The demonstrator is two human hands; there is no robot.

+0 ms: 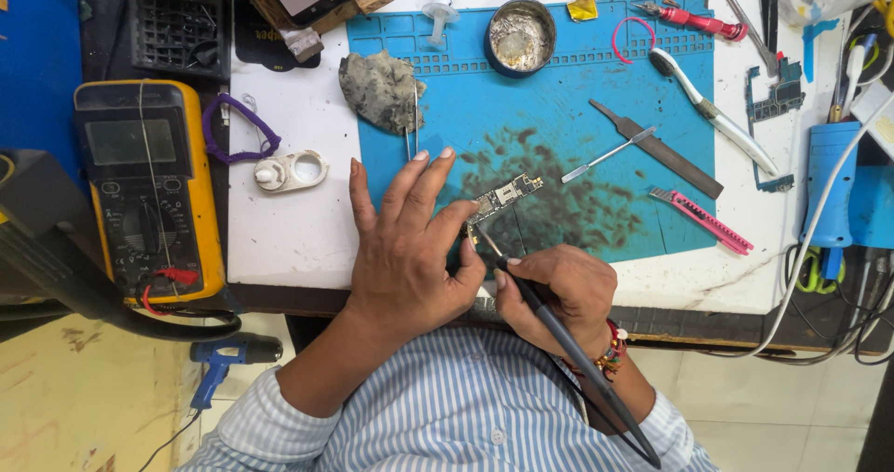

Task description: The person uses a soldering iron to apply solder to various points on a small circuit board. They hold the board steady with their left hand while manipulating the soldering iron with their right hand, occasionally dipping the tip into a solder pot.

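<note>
A small phone circuit board (503,195) lies on the stained blue work mat (559,100). My left hand (410,249) rests on the mat, its thumb and forefinger pinching the board's near end while the other fingers spread out. My right hand (559,290) grips a black pen-shaped soldering iron (559,342) like a pencil. The iron's tip touches the board's near left end, beside my left thumb. Its black cable trails back over my right wrist.
A yellow multimeter (149,188) lies at the left. On the mat are tweezers (414,123), a grey rag (377,86), a round tin of flux (520,36), a metal spatula (607,154), a flat file (656,148), a pink cutter (700,219) and a toothbrush (712,111). Cables crowd the right edge.
</note>
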